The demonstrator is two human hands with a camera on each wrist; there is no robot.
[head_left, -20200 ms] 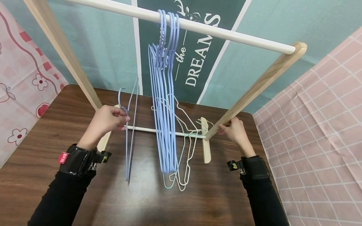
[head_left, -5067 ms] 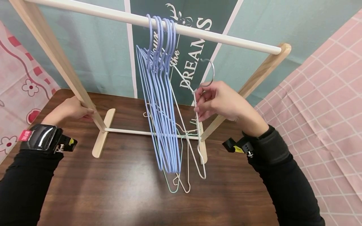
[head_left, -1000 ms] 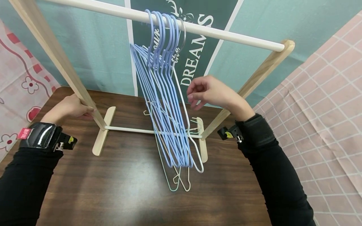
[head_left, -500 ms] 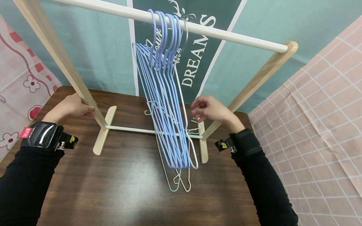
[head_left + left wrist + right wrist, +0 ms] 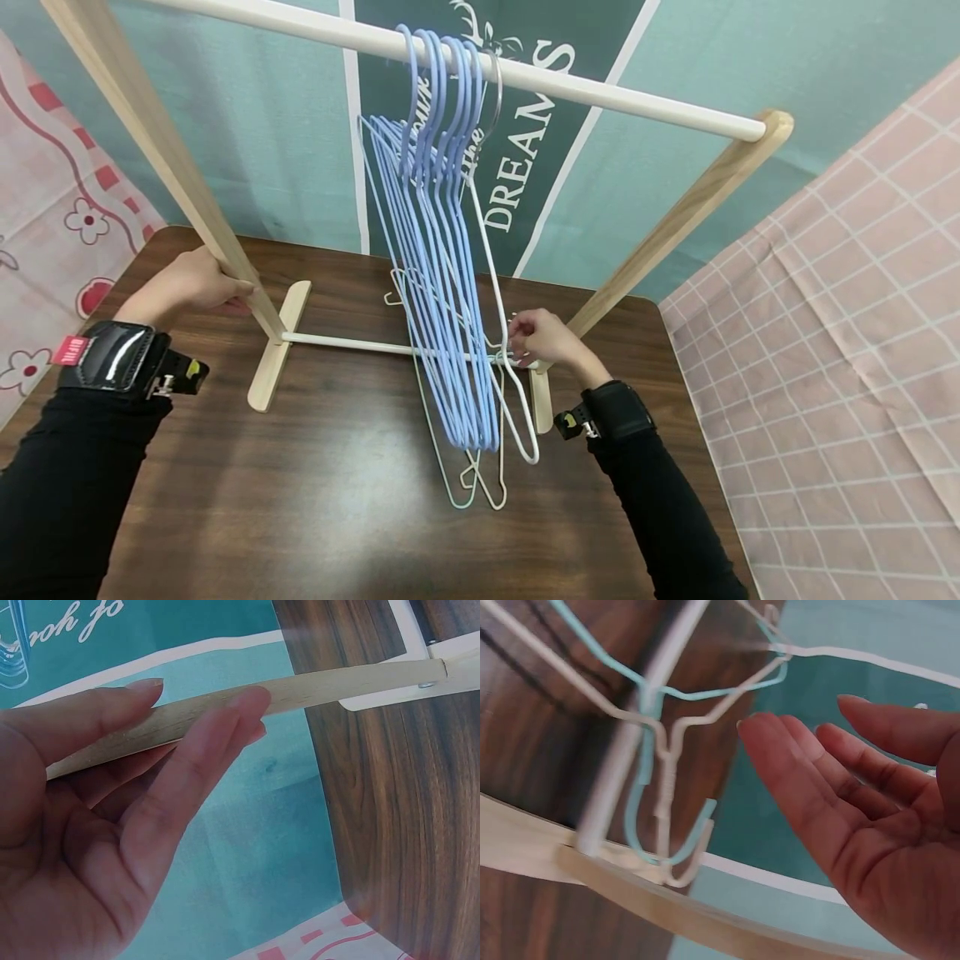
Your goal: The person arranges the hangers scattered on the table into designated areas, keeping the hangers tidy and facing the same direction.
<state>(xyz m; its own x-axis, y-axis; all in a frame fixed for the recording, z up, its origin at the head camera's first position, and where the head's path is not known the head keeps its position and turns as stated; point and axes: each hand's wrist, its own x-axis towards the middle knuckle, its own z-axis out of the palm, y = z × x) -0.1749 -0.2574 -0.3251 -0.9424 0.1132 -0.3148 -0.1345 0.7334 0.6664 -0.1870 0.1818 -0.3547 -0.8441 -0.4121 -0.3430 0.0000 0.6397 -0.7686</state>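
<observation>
Several blue hangers (image 5: 474, 446) hang from the white top rail (image 5: 615, 96) of a wooden rack. Right of them on the same rail hangs a white hanger (image 5: 489, 254) with a silver hook. My left hand (image 5: 191, 287) grips the rack's left post (image 5: 161, 154), thumb on one side and fingers on the other in the left wrist view. My right hand (image 5: 546, 340) is low by the right post, its fingers loosely bent and holding nothing. Close to its fingertips in the right wrist view are the hooks of a cream hanger (image 5: 665, 780) and a mint hanger (image 5: 600, 649).
The rack stands on a dark wood table (image 5: 300, 500). A thin lower bar (image 5: 345, 342) joins its two feet, and the cream and mint hangers lie across it. Cloths hang behind and at both sides, with a pink checked cloth (image 5: 840, 375) on the right.
The white hanger, held by my right hand about five seconds ago, now hangs on the rail. My right hand has since moved down toward the lower hangers. My left hand stays on the post.
</observation>
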